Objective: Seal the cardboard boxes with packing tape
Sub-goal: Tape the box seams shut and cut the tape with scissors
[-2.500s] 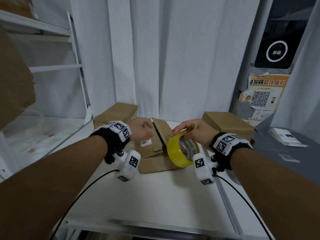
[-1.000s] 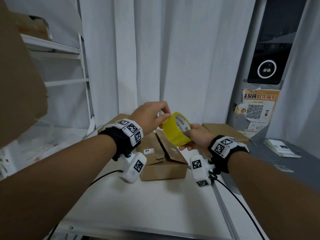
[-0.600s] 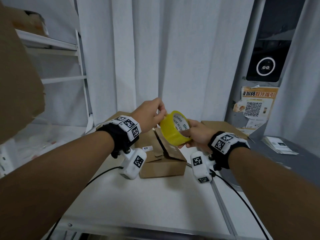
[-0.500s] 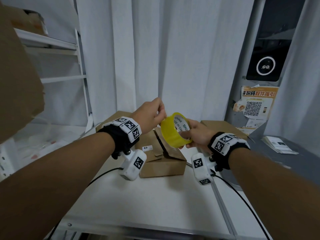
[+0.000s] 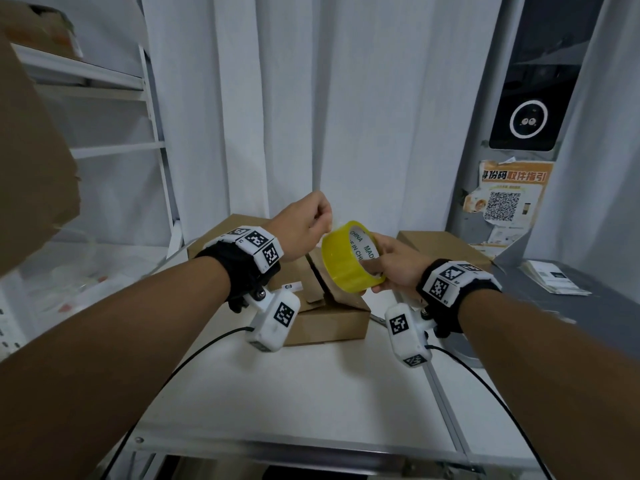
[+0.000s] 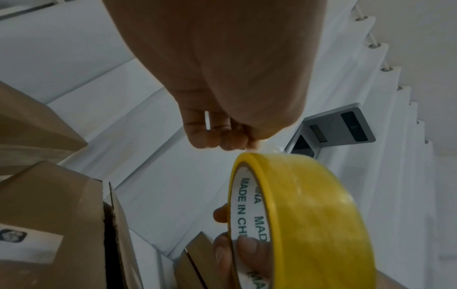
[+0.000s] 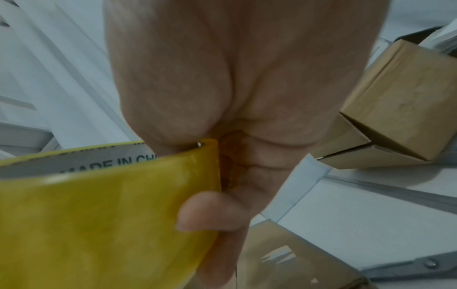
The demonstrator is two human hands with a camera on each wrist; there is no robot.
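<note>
**Tape roll raised clear of the box, free end being picked**

Lifted since the earliest frame: roll and both hands, from down at the box flaps to above them.

Right hand [image 5: 398,265]: clamped on the yellow tape roll [image 5: 348,259], thumb hooked inside the printed core, fingers wrapped on the outer face. Roll held on edge in the air, over the right part of the open box.

Left hand [image 5: 304,228]: fingers curled together at the far upper rim of the roll. The left wrist view shows fingertips [image 6: 230,141] bunched just at the rim; a clear film seems to trail there, but whether the end is pinched cannot be told.

Open cardboard box [image 5: 329,323]: on the white table [image 5: 294,393], directly below the hands, flaps standing up and unsealed, small white label on its left flap.

Further boxes: one far left [image 5: 221,237], one far right [image 5: 440,244], both with flaps down.

Step in hand, by judgement: freeing the tape end; no sealing begun.

Next move calls for: drawing out a length, folding the flaps flat, laying tape along the seam.
</note>
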